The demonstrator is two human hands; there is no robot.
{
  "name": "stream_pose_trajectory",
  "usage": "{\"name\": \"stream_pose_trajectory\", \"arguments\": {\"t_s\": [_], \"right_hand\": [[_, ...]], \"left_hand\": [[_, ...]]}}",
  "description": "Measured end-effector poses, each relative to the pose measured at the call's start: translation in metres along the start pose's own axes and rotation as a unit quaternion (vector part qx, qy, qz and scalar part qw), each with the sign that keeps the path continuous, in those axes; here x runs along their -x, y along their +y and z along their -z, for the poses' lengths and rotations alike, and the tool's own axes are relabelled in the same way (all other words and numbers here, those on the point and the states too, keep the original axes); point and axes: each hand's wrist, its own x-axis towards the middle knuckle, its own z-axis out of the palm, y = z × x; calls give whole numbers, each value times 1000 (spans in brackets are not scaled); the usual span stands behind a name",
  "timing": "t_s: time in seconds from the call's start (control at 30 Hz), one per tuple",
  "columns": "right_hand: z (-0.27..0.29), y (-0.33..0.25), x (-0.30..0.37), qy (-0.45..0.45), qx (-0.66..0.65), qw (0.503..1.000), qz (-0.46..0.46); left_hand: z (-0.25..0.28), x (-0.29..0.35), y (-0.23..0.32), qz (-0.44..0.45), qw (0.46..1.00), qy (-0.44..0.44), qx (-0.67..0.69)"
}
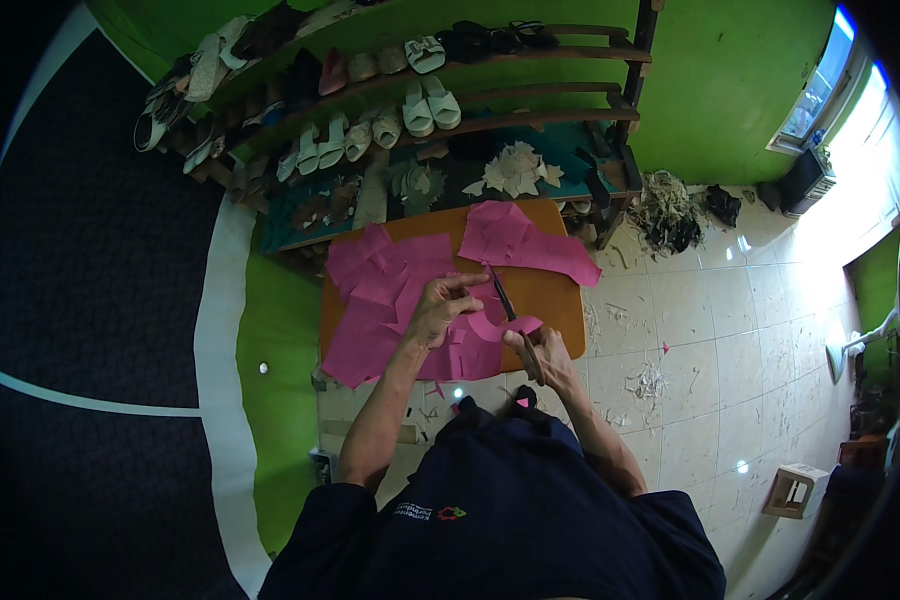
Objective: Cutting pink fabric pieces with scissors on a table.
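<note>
My right hand (540, 357) is closed around the handles of a pair of dark scissors (503, 296), whose blades point away from me over the table. Next to the blades, a curved pink cut piece (485, 326) lies between my two hands. My left hand (446, 308) has its thumb and bent fingers at the edge of this piece, with the index finger reaching toward the scissor tips. Beneath my hands, several flat pink sheets (365, 335) overlap on the orange-brown table (555, 290). Another pink sheet (560, 258) covers its far right part.
Beyond the table stands a wooden rack (570, 95) with many shoes and pale sandals (417, 110). Pale cut scraps (517, 172) lie on its lower shelf. A scrap heap (667, 215) is on the tiled floor to the right, with a small wooden stool (795, 490) nearer me.
</note>
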Motion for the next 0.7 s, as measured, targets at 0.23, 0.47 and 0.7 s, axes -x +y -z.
{"name": "stream_pose_trajectory", "arguments": {"t_s": [0.23, 0.47, 0.7], "right_hand": [[1, 4, -3, 18, 22, 1000, 3], [7, 11, 8, 24, 2, 998, -56], [6, 57, 31, 58, -26, 995, -72]], "left_hand": [[-7, -1, -4, 5, 1000, -14, 3], [-6, -5, -20, 32, 998, -45, -12], [-11, -10, -60, 106, 989, -94, -35]]}}
